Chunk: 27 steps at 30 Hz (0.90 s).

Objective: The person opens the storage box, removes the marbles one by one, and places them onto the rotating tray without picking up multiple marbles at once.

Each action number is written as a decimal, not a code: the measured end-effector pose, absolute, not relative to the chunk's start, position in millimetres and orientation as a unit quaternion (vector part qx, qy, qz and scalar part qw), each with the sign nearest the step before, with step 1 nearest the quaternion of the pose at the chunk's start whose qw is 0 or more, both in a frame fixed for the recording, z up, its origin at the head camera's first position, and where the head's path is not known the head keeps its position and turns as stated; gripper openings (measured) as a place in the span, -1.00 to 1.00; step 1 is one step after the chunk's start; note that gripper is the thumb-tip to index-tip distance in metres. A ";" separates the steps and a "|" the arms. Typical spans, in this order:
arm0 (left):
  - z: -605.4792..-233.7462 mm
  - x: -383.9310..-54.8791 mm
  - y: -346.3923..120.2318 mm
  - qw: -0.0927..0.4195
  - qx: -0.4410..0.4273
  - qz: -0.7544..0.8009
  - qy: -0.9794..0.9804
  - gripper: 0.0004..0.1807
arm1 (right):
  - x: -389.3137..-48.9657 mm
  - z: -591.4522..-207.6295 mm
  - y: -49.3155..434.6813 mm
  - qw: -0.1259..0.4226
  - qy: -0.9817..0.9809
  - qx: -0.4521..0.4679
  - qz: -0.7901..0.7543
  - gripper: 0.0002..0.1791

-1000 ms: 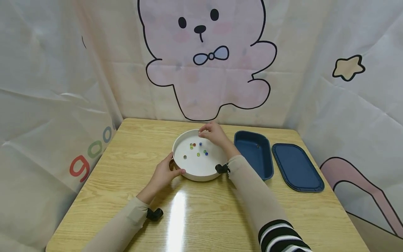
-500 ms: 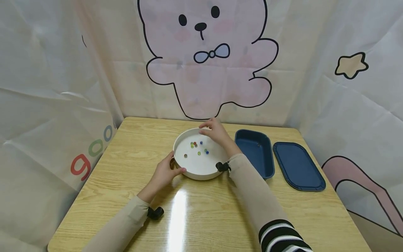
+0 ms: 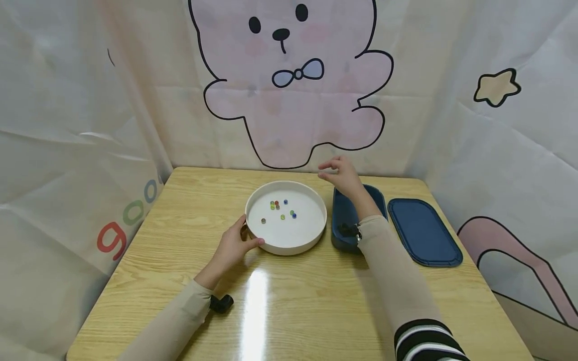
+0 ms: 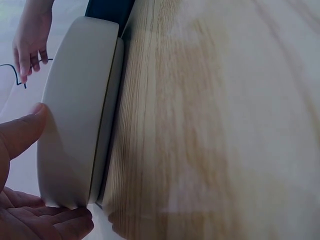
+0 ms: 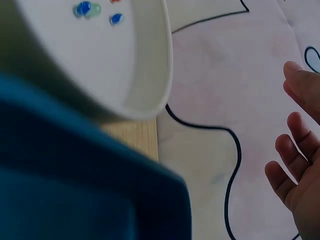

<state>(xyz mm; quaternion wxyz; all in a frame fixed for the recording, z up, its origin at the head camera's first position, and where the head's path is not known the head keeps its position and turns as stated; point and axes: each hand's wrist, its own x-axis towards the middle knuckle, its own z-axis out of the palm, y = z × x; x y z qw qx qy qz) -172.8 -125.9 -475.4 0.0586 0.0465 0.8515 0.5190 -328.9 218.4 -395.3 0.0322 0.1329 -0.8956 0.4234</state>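
Observation:
My left hand [image 3: 232,249] grips the side of a round white tray [image 3: 298,240], thumb at the rim and fingers against the outer wall. Several small glass marbles [image 3: 282,217] in yellow, green, red, blue and brown lie in it, a few bunched towards the back. My right hand [image 3: 345,178] is raised over the far end of a deep navy box [image 3: 338,240]. In the right wrist view its thumb and fingers [image 5: 286,150] are spread apart with nothing between them. My right forearm hides much of the box's inside.
The box's navy lid [image 3: 424,233] lies flat to its right. Both stand on a light wooden table [image 3: 289,301] with a glare streak in front of the tray. A printed cloth [image 3: 289,120] with a bear hangs right behind the table.
My right hand has moved right and up, from over the tray to over the box, its fingers wider apart. One more marble shows in the tray's back cluster. My left hand stays in place.

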 end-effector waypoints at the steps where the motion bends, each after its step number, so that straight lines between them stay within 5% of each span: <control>1: -475.5 -173.6 -126.7 0.058 0.048 0.518 0.852 0.11 | -329.0 -394.6 224.5 0.035 -0.897 0.132 0.421 -0.67; 27: -474.1 -171.4 -126.8 0.065 0.046 0.516 0.853 0.12 | -316.0 -423.4 341.7 0.093 -0.910 0.049 0.401 -0.64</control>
